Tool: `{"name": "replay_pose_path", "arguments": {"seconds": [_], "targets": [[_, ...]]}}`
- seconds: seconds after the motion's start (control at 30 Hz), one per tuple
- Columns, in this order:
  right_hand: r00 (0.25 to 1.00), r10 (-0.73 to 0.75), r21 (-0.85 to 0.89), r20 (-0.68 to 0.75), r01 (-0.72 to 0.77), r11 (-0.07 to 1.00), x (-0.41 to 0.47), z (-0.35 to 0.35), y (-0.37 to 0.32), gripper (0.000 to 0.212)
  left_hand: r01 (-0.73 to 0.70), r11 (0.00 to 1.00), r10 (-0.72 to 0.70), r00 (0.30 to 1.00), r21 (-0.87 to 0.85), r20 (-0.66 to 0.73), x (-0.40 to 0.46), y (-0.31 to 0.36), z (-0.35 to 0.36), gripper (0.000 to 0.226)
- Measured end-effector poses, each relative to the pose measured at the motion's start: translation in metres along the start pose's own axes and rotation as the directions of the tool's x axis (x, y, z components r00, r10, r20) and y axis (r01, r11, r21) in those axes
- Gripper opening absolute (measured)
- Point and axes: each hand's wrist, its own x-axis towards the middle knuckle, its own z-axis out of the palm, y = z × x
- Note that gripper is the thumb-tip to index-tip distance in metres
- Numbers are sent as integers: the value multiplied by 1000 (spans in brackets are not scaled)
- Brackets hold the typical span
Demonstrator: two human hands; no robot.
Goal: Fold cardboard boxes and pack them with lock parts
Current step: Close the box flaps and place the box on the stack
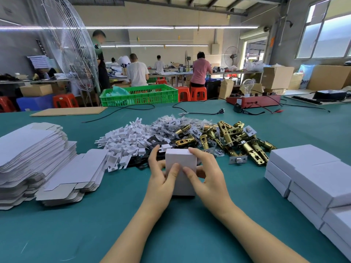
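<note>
A worker's left hand [160, 179] and right hand [206, 177] clasp a small white box [180, 171] from either side, thumbs pressed on its near face and fingers curled round its edges, the box standing on end on the green table [171, 234] at the centre of the bench.

To the right, closed white boxes are stacked in a pile [313, 179] several layers deep, running off the frame's edge. To the left sit flat blanks [34, 158], unfolded cardboard heaped in two leaning stacks.

Just beyond the held box lies a spread of lock parts: white inserts [123, 141] on the left, black plates [153, 142] partly buried among them, bagged pieces [169, 124] in the middle and brass latches [233, 139] on the right, one silver-faced latch [238, 160] lying nearest.

Farther back, a black cable [197, 112] with a plug trails across the table towards a red tester [254, 101] carrying a clear bulb [247, 85]. A cardboard sheet [68, 111] lies flat at the far left edge, with a green crate [139, 94] behind the table.

A standing fan [70, 44] rises at left. In the background, people [200, 70] work at long benches beside red stools [198, 93] and brown cartons [277, 76].
</note>
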Motion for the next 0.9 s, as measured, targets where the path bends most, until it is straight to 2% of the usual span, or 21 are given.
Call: {"name": "replay_pose_path", "arguments": {"seconds": [0.03, 0.13, 0.23, 0.27, 0.33, 0.4, 0.43, 0.53, 0.67, 0.73, 0.9], "targets": [[998, 63, 35, -13, -62, 997, 2, -1, -1, 46, 68, 997, -67, 998, -32, 16, 2, -1, -2, 50], [964, 261, 106, -52, -255, 961, 6, -5, -2, 33, 119, 992, -120, 992, 31, 37, 6, -3, -4, 20], [911, 413, 105, -12, -409, 906, 11, -10, -3, 23, 201, 979, -202, 979, -32, -26, 8, -6, -4, 18], [916, 400, 34, 13, -400, 916, 11, -11, -3, 29, 220, 974, -222, 974, -50, -43, 10, -6, -5, 17], [939, 318, -153, 128, -298, 942, 10, -10, -5, 63, 245, 968, -249, 966, -58, -73, 12, -5, -9, 16], [915, 277, -322, 293, -178, 930, 8, -6, -8, 97, 294, 952, -302, 949, -85, -88, 14, -5, -12, 22], [898, 270, -391, 347, -124, 912, 7, -5, -8, 105, 319, 944, -326, 941, -87, -94, 15, -6, -13, 22], [850, 287, -447, 441, -70, 892, 9, -12, -1, 109, 346, 937, -349, 933, -42, -94, 16, -7, -13, 4], [791, 286, -413, 541, -47, 910, 6, -17, 5, 108, 361, 930, -363, 931, -64, -27, 15, -4, -15, 21], [802, 281, -387, 527, -67, 920, 6, -16, 4, 104, 363, 929, -364, 931, -77, -1, 14, -4, -15, 16], [815, 387, -340, 432, -251, 906, 17, -18, -8, 95, 403, 888, -399, 915, -220, 68, 13, 2, -14, 14]]}}
